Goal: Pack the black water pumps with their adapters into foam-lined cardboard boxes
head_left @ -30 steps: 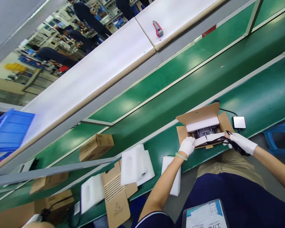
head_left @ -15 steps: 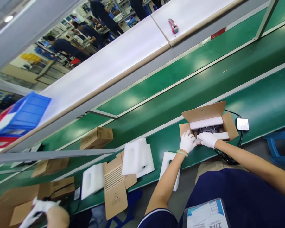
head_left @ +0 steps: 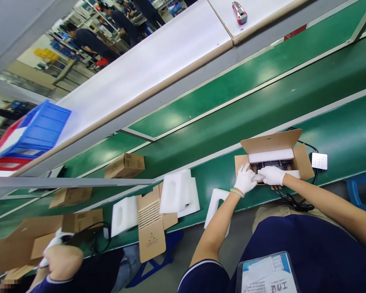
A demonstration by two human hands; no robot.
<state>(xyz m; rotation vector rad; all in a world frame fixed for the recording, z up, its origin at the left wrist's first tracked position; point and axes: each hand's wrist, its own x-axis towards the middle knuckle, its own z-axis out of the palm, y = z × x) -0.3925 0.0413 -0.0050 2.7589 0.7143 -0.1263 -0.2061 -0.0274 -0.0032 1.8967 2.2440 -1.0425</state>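
Note:
An open cardboard box [head_left: 304, 162] stands on the green bench, flaps spread. Inside, a black device [head_left: 273, 164] lies between a white foam strip [head_left: 271, 155] at the back and a foam insert [head_left: 294, 174] along the front. My left hand [head_left: 245, 178], white-gloved, is closed at the box's front left corner. My right hand [head_left: 273, 175], gloved too, reaches over the front wall, its fingers closed on the foam insert and meeting the left fingers. Both hands partly hide the insert and the device.
Left of me lie a foam piece [head_left: 214, 205], more foam blocks [head_left: 174, 191] and flattened cardboard [head_left: 152, 240]. A cable with a white-labelled adapter [head_left: 319, 161] is behind the box. A co-worker's gloved hand [head_left: 53, 244] is at another box. A red cutter [head_left: 239, 13] rests on the shelf.
The view has shifted slightly. My right hand has moved a little over the box front, and both hands stay together there. The co-worker has leaned further into view at lower left.

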